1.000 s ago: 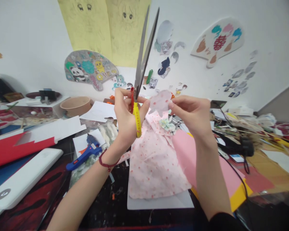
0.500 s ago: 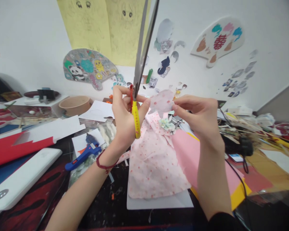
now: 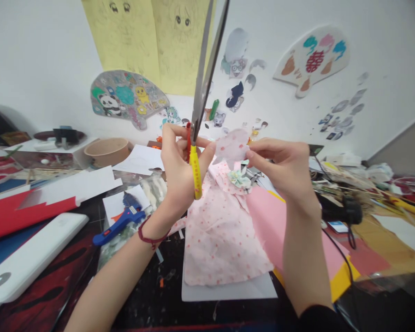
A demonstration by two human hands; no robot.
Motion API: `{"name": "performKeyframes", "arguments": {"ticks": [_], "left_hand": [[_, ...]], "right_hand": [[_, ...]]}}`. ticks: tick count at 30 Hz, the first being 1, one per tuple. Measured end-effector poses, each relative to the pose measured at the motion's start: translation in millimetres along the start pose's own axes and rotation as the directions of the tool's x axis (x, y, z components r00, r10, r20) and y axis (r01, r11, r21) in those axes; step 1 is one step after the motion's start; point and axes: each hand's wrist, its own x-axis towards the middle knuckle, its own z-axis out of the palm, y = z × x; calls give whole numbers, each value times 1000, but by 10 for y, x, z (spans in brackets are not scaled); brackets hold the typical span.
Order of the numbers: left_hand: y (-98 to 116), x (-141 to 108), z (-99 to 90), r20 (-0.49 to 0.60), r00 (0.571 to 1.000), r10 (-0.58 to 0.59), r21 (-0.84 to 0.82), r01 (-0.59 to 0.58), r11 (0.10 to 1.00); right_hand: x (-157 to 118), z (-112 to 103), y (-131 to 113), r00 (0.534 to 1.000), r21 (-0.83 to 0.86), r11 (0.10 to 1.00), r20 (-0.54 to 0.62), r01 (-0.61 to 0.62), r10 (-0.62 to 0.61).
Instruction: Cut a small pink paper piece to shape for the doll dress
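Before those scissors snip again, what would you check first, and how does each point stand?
1. Left hand has a firm grip on the scissors: ok.
2. Right hand pinches the small pink cutout: ok.
3. Blades clear of the cutout: ok, they point up.
4. Fingertips out of the blades' path: ok.
5. Blades open enough to cut: cannot tell.
6. Pink dress lies flat below: ok.

Both forearms rise from the near edge, wrists bent upward. The left hand [image 3: 181,168] is curled closed, thumb and fingers [image 3: 169,138] wrapped tight. The right hand [image 3: 283,168] faces it, just beside, its fingertips [image 3: 252,154] in a pinch grip.
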Motion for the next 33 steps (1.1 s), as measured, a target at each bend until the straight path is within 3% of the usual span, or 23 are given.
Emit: {"name": "performKeyframes", "arguments": {"ticks": [15,23,33], "left_hand": [[9,-3,-1,-12,1000,-9,31,9,999],[3,15,-7,-39,999,31,15,-31,999],[-4,0,-6,-8,999,40,25,-40,999]], "right_hand": [[4,-26,-8,999,-4,1000,48,-16,16],[6,-103,-27,999,-35,998,5,-47,48],[26,48,34,1000,37,999,-17,7,-6]]}}
